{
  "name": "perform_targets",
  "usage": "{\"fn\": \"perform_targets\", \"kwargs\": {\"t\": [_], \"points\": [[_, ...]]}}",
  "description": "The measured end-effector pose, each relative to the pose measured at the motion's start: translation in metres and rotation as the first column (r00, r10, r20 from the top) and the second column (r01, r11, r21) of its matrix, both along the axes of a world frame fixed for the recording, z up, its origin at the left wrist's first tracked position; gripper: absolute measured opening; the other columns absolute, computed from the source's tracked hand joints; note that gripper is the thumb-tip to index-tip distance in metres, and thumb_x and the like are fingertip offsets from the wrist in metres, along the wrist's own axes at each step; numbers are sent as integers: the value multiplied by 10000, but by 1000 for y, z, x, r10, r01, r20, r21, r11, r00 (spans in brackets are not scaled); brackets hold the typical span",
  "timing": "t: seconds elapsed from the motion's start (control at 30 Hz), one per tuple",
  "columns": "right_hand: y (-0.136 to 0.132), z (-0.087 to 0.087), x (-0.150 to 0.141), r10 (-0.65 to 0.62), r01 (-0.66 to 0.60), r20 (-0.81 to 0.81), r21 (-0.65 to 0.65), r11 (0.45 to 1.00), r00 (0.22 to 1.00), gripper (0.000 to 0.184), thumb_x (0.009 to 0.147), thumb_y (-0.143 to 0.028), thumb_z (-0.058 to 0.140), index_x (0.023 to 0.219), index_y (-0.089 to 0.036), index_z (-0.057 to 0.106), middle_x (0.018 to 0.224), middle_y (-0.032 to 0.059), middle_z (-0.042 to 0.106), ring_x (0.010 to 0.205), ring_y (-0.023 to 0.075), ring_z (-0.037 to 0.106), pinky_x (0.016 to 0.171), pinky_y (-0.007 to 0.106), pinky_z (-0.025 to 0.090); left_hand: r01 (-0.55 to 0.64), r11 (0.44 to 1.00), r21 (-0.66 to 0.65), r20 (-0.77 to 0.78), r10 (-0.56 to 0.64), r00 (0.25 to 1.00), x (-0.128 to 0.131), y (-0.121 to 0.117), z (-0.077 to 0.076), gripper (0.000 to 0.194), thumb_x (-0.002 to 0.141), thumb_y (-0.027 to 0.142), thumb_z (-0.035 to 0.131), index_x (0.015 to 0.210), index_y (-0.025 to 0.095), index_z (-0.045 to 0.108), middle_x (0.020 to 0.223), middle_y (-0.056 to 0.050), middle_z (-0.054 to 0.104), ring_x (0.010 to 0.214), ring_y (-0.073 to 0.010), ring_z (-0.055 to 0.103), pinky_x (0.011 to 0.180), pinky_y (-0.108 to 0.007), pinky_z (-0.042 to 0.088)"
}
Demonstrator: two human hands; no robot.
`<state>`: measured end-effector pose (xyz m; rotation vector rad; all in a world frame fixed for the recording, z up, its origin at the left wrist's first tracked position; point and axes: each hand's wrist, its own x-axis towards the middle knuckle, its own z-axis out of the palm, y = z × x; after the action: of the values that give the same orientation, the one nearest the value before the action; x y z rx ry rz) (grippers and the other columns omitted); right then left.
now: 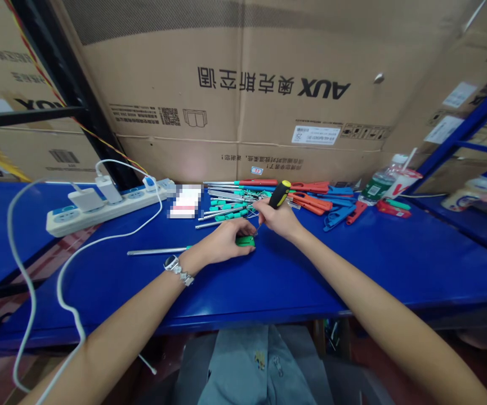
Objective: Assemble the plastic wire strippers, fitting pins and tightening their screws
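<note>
My left hand [226, 242] is closed around a green long-necked lighter [245, 241]. The lighter's thin metal tube [156, 251] sticks out to the left, low over the blue table. My right hand [280, 218] grips a screwdriver [280, 194] with a yellow and black handle, tilted, its shaft pointing down at the lighter's right end. Fingers partly hide where the tip meets the lighter. Behind both hands lies a pile of metal tubes with teal parts [230, 211], beside several orange handles [311, 201] and blue handles [339, 215].
A white power strip [103, 212] with plugged chargers and a loose white cable [63, 281] lies at left. A green-labelled bottle [379, 183] and a red-and-white cup [407, 183] stand at right. A large cardboard box [243, 112] rises behind the blue table [294, 281].
</note>
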<state>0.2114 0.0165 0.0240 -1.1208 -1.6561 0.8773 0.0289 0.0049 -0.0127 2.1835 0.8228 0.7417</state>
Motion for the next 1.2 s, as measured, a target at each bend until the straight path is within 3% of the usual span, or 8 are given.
{"fn": "perform_targets", "kwargs": {"t": [0.57,0.8,0.93,1.03,1.13,1.2], "points": [[4,1,-9,26,-27,83,2,1000,996,415,841,-215,572,430,-216,509,414,-34,450,434,111,428,481,238,362,-15,999,37,-7,15,1000,2,3,-2,244,771,265,711,986,180,633,943,-61,713,846,-200,671,811,-374,562],[9,1,-19,24,-21,143,-24,1000,989,384,825,-169,534,450,-223,476,446,-9,524,474,144,507,497,255,384,-51,997,49,24,50,998,4,2,2,257,737,227,679,975,180,596,946,-70,703,834,-218,668,787,-373,562],[7,-2,-24,-20,9,202,56,998,979,346,852,-234,551,513,-214,484,519,-8,531,521,139,471,523,252,343,-154,983,96,138,140,980,1,3,6,295,720,183,578,1014,191,556,1019,-73,678,922,-239,646,865,-409,549],[2,-1,-27,-76,51,241,108,993,968,383,898,-373,591,559,-215,508,540,-12,483,538,140,429,531,253,299,-303,936,179,244,256,935,-3,4,11,187,735,188,517,919,209,545,1024,-61,649,978,-245,603,911,-420,523],[-1,-1,-27,-118,85,253,135,987,960,410,918,-437,598,580,-218,519,539,-10,459,559,153,442,555,255,306,-436,859,270,375,323,869,-1,2,25,111,827,261,551,926,213,564,1068,-79,624,1032,-253,591,908,-411,520],[0,-3,-26,-109,86,223,109,990,969,386,919,-414,594,594,-224,506,546,-4,462,582,170,468,566,261,324,-489,821,293,471,322,821,5,0,41,210,873,355,623,1017,210,573,1075,-85,630,1025,-244,611,893,-400,529]]}}
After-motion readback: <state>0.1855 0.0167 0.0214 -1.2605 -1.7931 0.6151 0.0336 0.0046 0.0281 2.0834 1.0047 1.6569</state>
